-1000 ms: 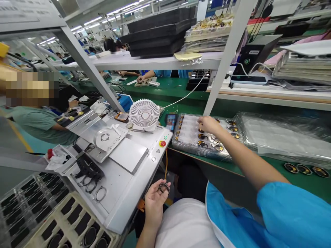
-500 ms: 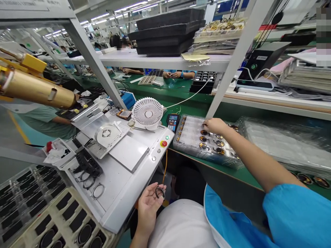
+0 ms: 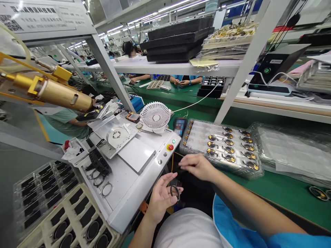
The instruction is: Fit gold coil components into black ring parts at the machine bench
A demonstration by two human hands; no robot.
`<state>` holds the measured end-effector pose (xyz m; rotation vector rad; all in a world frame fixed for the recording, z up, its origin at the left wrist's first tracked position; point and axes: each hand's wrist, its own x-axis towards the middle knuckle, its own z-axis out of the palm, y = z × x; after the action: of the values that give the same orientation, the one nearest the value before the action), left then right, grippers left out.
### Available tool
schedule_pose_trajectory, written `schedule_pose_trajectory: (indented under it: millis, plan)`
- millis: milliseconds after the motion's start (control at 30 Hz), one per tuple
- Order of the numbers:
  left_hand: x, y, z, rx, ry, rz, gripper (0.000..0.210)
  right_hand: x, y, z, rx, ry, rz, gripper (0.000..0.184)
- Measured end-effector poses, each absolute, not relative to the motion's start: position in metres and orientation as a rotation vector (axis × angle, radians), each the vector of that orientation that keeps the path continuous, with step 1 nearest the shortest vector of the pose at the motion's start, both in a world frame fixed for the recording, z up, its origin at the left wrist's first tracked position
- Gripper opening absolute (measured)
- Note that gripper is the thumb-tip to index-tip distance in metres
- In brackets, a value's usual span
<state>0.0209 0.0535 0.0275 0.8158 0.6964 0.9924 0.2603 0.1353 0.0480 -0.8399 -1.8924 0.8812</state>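
Observation:
My left hand (image 3: 163, 198) is in front of my body, palm up, its fingers closed on a dark metal ring (image 3: 175, 193), like a round watch case frame. My right hand (image 3: 198, 167) hovers just above and to the right of it, fingertips pinched together. Whatever is between those fingertips is too small to make out. Beyond the right hand, a clear plastic tray (image 3: 192, 136) holds rows of small round parts (image 3: 229, 149) with orange-gold flex tails. Several similar rings (image 3: 106, 189) lie on the white machine bed at the left.
A white fan (image 3: 156, 117) stands on the machine bed, with a red stop button (image 3: 170, 147) near its edge. At lower left is a beige tray (image 3: 73, 215) with round dark pieces. A brass cylinder (image 3: 66, 94) juts in from the left. Clear trays (image 3: 292, 146) lie at right.
My right hand has come back from the parts tray toward my left hand. The left hand, still with the ring, has moved slightly right and up. The view has shifted a little.

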Motion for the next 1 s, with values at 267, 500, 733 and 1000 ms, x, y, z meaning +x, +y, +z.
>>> schedule_pose_trajectory:
  millis: [267,500,733,1000]
  plan:
    - [-0.004,0.031,0.015,0.749,0.730,1.019,0.075,0.211,0.108,0.046,-0.690,-2.095,0.972,0.012]
    - [-0.017,0.023,0.015,0.770,0.882,1.248,0.083,0.150,0.190,0.072,-1.215,-1.613,1.371,0.014]
    - [-0.032,-0.002,0.015,1.027,0.990,1.315,0.094,0.134,0.206,0.066,-1.486,-1.357,1.382,0.021]
    - [0.000,0.002,0.030,1.557,1.259,1.130,0.091,0.157,0.096,0.043,-0.945,-1.333,1.640,0.050]
